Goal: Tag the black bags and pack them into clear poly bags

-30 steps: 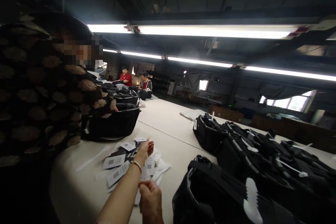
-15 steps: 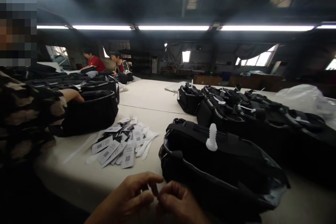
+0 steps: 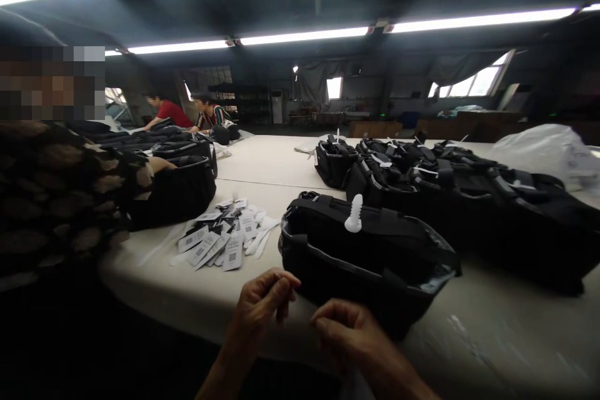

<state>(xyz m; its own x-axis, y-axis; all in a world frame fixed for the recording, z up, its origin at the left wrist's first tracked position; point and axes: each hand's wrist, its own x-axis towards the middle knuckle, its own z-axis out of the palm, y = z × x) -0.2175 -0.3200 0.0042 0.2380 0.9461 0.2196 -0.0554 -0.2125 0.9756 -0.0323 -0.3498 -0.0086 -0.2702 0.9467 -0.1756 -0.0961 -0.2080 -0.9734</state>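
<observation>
My left hand (image 3: pixel 266 301) is closed in a pinch in front of the near black bag (image 3: pixel 337 269); whatever its fingertips hold is too small to make out. A short gap to the right, my right hand (image 3: pixel 349 330) is also pinched, and I cannot tell what lies between its fingers. Something pale and blurred shows under the right palm. The bag stands with its top open and a grey lining edge visible. A white ridged plastic piece (image 3: pixel 355 215) sticks up at its far rim. Left of the bag lies a pile of white printed tags (image 3: pixel 233 251).
Several more black bags (image 3: pixel 473 200) with white pieces stand at the right, before a clear plastic bag (image 3: pixel 539 153). A co-worker in a flowered sleeve (image 3: pixel 117 184) reaches into a black bag (image 3: pixel 190 197) at left. Two people sit farther back at the pale table (image 3: pixel 267 162).
My hands, together before, have moved apart; the left fingers have closed into a pinch. The view has shifted, and the near bag appears farther left. The co-worker has leaned toward the right.
</observation>
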